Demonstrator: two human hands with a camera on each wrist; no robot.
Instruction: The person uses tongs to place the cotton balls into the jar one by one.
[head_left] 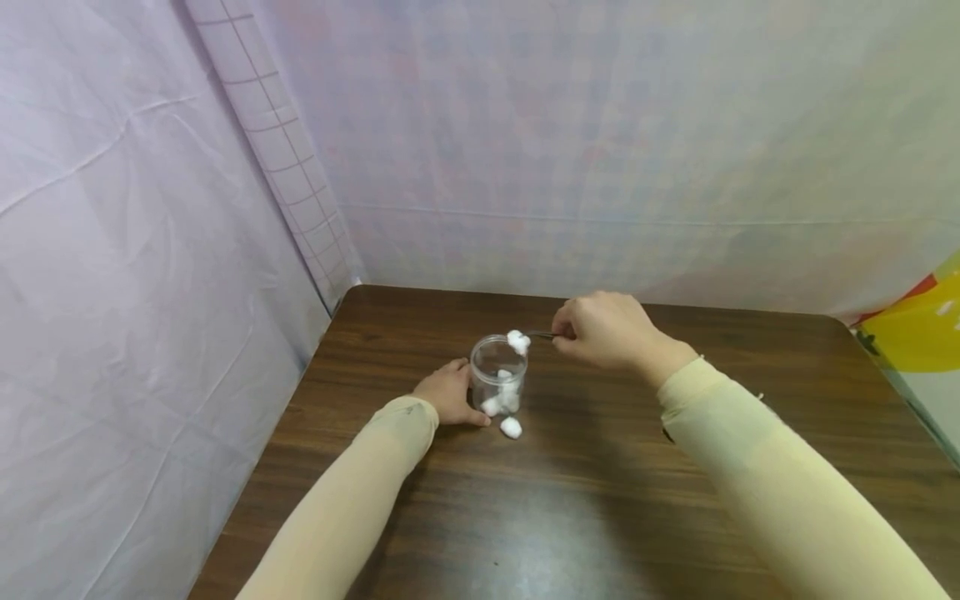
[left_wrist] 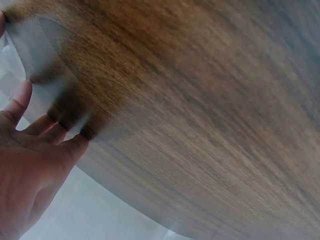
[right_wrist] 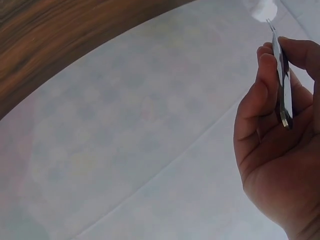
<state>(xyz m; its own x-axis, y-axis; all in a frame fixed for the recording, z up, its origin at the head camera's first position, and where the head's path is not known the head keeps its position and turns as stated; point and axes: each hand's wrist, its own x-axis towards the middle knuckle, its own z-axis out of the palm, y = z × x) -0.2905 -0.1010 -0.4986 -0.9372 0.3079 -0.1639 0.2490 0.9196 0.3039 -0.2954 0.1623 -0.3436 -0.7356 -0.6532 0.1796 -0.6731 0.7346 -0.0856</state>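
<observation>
A clear round jar stands upright on the table with several white cotton balls inside. My left hand holds the jar's left side, thumb at the front. In the left wrist view, the fingers of that left hand reach down by the tabletop. Between thumb and fingers, my right hand pinches metal tweezers. At their tips one cotton ball hangs over the jar's right rim. Another cotton ball lies on the table just in front of the jar.
The brown wood-grain table has rounded far corners. A pale curtain hangs behind its far edge and a white sheet on the left. Something yellow and red shows beyond the right edge.
</observation>
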